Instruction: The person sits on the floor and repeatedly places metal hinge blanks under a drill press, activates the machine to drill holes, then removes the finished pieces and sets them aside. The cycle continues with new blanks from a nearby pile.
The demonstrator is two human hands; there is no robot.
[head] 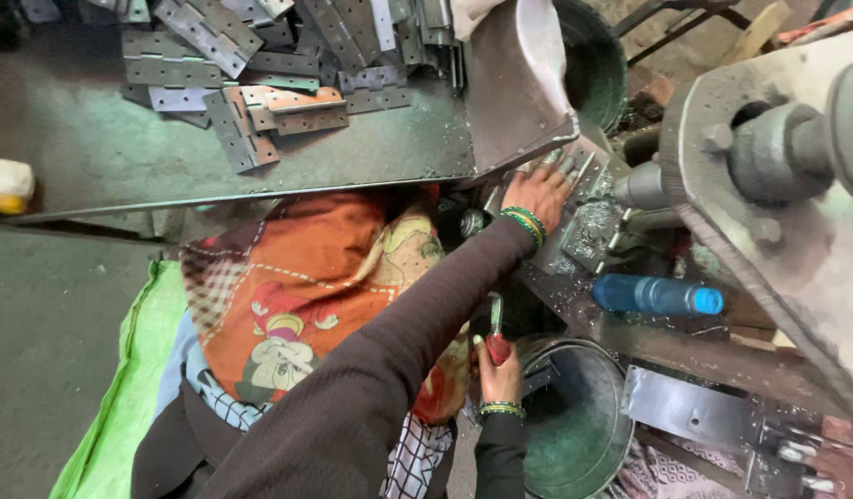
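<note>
I am pressing my left hand, fingers spread flat, on a steel plate lying on the machine bed; the plate is sitting just right of the metal chute and is dusted with bright shavings. My right hand is closing around a red-handled lever below the plate, at the rim of the near bucket. Both wrists are wearing green bangles.

Outward from the plate: one blue bottle is lying on its side on the bed, down and to the right of the plate. Two round metal buckets are showing, the near one below the plate and a second bucket above it, behind the chute. The heavy grey machine is filling the space right of the plate.

Left of the plate, a dark, scuffed worktable is carrying a loose heap of hinges; they are overlapping too much for me to count, though well over a dozen are showing. At its far left edge one yellow-and-white object is sitting, too cropped to tell. An orange printed cloth is covering my lap, with one green sack beside it on the grey concrete floor.
</note>
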